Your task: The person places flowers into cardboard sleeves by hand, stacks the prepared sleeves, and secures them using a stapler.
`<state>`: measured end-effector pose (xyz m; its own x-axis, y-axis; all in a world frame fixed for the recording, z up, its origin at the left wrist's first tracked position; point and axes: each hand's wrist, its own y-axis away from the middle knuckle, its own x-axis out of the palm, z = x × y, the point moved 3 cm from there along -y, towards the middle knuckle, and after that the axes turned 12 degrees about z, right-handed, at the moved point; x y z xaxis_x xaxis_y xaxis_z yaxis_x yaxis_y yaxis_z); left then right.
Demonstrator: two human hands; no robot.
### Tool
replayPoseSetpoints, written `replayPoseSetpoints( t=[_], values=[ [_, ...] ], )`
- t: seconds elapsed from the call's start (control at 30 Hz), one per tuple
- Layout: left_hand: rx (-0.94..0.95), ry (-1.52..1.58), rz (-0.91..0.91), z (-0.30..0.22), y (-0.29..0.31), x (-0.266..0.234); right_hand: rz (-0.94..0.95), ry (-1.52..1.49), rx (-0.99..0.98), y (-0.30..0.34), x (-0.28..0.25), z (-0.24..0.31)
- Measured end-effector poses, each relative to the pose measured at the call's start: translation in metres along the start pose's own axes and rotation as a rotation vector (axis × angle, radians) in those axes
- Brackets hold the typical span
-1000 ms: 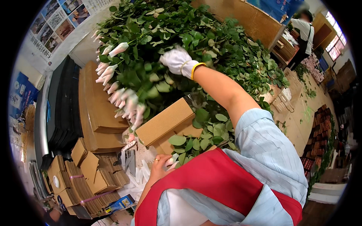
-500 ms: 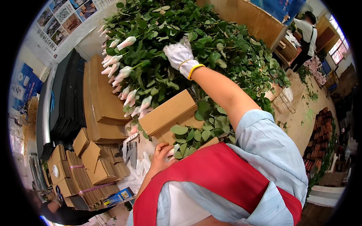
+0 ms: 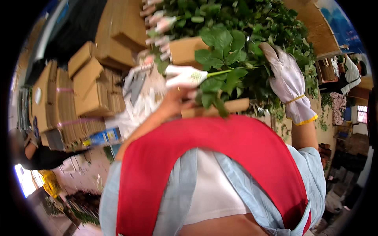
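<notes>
A rose in a white net sleeve (image 3: 188, 76) lies sideways in front of me, its green stem running right into broad leaves (image 3: 224, 45). Just below the bloom is my bare left hand (image 3: 177, 101), with a ring on one finger. Its fingers are smeared by motion beside the sleeve and the near cardboard edge (image 3: 232, 106). My right hand (image 3: 286, 76), in a white glove with a yellow cuff, is over the leaves at the stem end. Its visible fingers are stretched out; the thumb is hidden. Behind the rose shows part of a corrugated cardboard piece (image 3: 185, 51).
A large heap of leafy rose stems (image 3: 260, 19) fills the far side, with sleeved blooms (image 3: 163, 24) at its left. Stacks of folded cardboard (image 3: 92, 88) and a blue box (image 3: 103, 136) stand at left. Another person (image 3: 350, 74) is at far right, one more at left.
My right hand has come back from the heap toward me and to the right. A sleeved rose now lies across the cardboard in front of me. The whole view has shifted and turned.
</notes>
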<state>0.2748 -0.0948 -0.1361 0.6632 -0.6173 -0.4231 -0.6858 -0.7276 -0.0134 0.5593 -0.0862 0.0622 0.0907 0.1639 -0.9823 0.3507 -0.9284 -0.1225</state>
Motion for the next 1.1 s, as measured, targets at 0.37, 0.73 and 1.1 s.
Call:
replayPoseSetpoints(
  t=[0.37,0.73,1.1],
  values=[
    [-0.065,-0.279,-0.017,-0.016,0.003,-0.009,0.472,-0.192,-0.347,-0.058,0.108,0.091],
    [0.091,-0.109,-0.017,-0.006,-0.015,-0.011,0.336,-0.099,-0.365,-0.066,0.094,0.079],
    [0.203,-0.539,0.022,-0.012,-0.028,-0.026,0.306,-0.158,-0.455,-0.054,0.12,0.083]
  ],
)
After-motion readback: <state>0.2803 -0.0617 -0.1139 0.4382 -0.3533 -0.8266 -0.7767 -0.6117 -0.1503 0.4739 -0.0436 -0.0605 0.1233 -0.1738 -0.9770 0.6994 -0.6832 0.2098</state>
